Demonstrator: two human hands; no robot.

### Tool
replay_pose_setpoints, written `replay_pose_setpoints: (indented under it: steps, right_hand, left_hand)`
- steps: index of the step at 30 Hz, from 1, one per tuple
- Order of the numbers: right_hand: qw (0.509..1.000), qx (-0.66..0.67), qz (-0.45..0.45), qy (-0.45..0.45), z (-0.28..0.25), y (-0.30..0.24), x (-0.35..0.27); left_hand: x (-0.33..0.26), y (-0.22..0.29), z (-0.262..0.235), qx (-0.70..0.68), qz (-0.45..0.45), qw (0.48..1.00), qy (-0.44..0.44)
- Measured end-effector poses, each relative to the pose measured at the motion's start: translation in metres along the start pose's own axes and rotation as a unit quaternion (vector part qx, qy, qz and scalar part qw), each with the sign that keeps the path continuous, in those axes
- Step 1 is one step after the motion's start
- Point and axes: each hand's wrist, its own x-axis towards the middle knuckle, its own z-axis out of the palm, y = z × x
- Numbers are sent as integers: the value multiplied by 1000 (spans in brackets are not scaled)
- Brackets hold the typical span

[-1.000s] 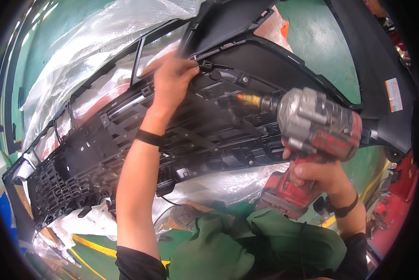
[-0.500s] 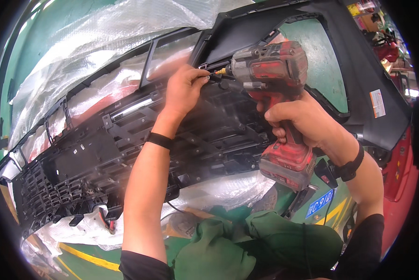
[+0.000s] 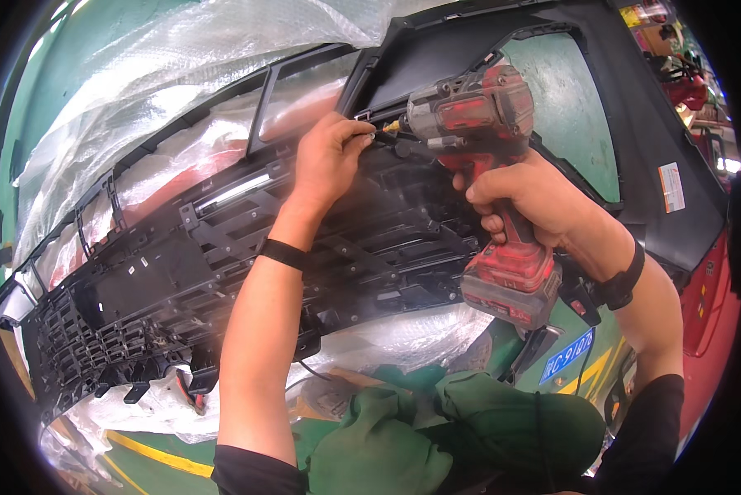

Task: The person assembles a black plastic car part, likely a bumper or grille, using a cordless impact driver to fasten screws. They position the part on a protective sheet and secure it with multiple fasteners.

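Right hand [image 3: 527, 194] wrapped tight around grip of red cordless driver [image 3: 490, 177], fingers closed, index finger near the trigger zone, battery pack hanging low beside a black wristband [image 3: 622, 280]. Left hand [image 3: 329, 161] pinched shut at fingertips [image 3: 360, 132] on something small at the bit tip [image 3: 391, 128], likely a screw, too small to confirm. Driver nose pointing left, meeting the pinch at the upper edge of black plastic grille panel [image 3: 222, 264]. Panel lying tilted across the lap, long end running down-left, larger black bumper frame [image 3: 634, 124] arching behind on the right. Clear plastic wrap [image 3: 139, 91] bunched behind and under the panel. Green trousers [image 3: 436, 429] below, green floor [image 3: 564, 107] showing through the frame opening. Second black wristband [image 3: 284, 253] on left forearm. Judgement on doing this step well: keep bit square to the fastener axis, no tilt, otherwise cam-out and stripped head probable. Hold the pinch only until thread bites, then clear fingertips away from the spinning bit. Start slow on the trigger, short bursts, stop once seated, since plastic bosses crack under over-torque. Steady the panel against the knees to stop flex. Watch loose wrap near the bit, snag risk.
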Motion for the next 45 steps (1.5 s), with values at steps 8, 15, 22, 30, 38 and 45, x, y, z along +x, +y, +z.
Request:
replay_pose_setpoints:
  steps: [8,15,22,30,38,45]
  right_hand:
    - [1000,-3,9,4,-1,0,5]
    - [1000,-11,15,8,0,-1,2]
    - [999,-34,-1,4,0,-3,6]
    - [979,-199,-46,-10,-9,-24,19]
    - [971,-237,2,10,3,-38,16]
    - [976,-218,4,29,-3,-29,23]
  left_hand:
    - [0,-2,1,7,12,1000,-1]
    - [1,5,-1,0,-18,1000,-4]
    - [0,3,-1,0,-22,1000,-2]
    - [0,-1,0,-8,-5,1000,0]
    - [1,3,1,-159,-92,982,41]
    - [5,-17,3,-343,-157,918,127]
